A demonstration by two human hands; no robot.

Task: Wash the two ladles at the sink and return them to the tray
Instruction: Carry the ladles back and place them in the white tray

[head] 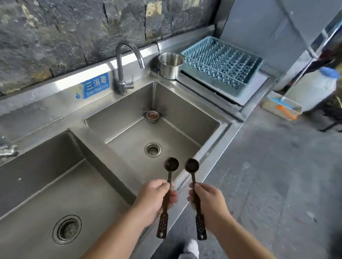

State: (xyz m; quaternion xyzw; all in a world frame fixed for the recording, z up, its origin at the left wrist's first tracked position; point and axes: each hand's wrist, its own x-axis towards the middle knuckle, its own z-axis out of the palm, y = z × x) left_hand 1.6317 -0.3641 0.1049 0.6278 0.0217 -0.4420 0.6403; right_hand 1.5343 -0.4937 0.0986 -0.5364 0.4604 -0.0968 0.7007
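While gripped one per hand, two dark ladles held over the right sink basin's near edge.

Left ladle (166,191) clenched mid-handle by left hand (154,199), right ladle (196,193) likewise by right hand (209,202); bowls up and side by side, near but apart, perforated handle ends hanging down. Beyond: right basin (167,109) with drain, faucet (123,69) behind, steel pot (169,65) and blue rack (221,62) on the bench (252,88), second basin (31,180) to the left.
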